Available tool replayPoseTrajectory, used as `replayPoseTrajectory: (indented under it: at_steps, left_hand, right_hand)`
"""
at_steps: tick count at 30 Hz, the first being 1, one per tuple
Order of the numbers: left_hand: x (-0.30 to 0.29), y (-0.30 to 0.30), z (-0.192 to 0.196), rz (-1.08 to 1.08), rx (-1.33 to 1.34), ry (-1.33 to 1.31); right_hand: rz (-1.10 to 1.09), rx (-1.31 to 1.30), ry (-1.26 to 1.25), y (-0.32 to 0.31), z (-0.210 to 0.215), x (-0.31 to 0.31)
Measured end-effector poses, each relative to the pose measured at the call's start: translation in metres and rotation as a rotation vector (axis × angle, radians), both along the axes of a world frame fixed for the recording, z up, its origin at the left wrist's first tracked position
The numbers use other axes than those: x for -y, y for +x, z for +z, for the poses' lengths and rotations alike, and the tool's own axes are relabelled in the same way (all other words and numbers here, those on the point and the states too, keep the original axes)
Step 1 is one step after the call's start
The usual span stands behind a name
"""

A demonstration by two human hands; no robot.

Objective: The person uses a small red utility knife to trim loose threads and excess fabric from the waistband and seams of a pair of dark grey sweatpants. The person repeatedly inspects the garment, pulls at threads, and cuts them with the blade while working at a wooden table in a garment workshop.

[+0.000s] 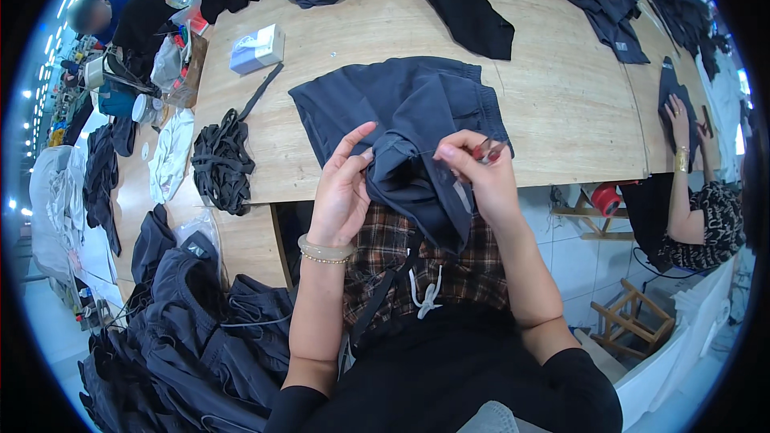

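Note:
A pair of dark blue-grey shorts point(345, 96) with a gathered elastic waistband lies at the table's front edge, its near part hanging over toward my lap. My left hand point(345, 184) grips a bunched, turned-out leg opening of the shorts, with the index finger raised off the cloth. On the other side of that opening, my right hand point(487, 176) has thumb and forefinger pinched close to the fabric. Small red-handled thread snips point(488, 152) are tucked in its palm. Whether a thread lies between those fingertips is too fine to make out.
A tissue box point(257, 48) and a heap of black straps point(222, 156) are on the wooden table point(561, 124). Dark garments point(192, 329) pile up at my left, and more point(449, 0) lie along the far side. A co-worker point(694, 200) handles dark cloth at right, near a wooden stool point(634, 317).

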State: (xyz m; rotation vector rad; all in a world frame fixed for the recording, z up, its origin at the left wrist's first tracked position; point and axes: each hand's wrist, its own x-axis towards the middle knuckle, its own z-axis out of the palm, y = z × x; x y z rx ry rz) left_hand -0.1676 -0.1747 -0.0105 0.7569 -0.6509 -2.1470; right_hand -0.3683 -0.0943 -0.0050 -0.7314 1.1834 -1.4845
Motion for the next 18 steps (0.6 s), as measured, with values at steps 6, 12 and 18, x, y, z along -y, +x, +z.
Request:
replayPoseTrajectory:
  at_steps: [6,12,18]
  left_hand:
    - [-0.001,-0.006,-0.008,0.04,0.52,-0.469]
    - [-0.018,-0.027,0.027,0.185,0.989,-1.388]
    - [0.001,-0.029,0.007,0.088,0.779,-0.888]
  right_hand:
    - [0.069,-0.042,-0.044,-0.009,0.007,0.011]
    - [0.135,-0.055,-0.038,-0.004,0.018,0.036]
    - [0.185,-0.078,-0.014,-0.002,0.017,0.053]
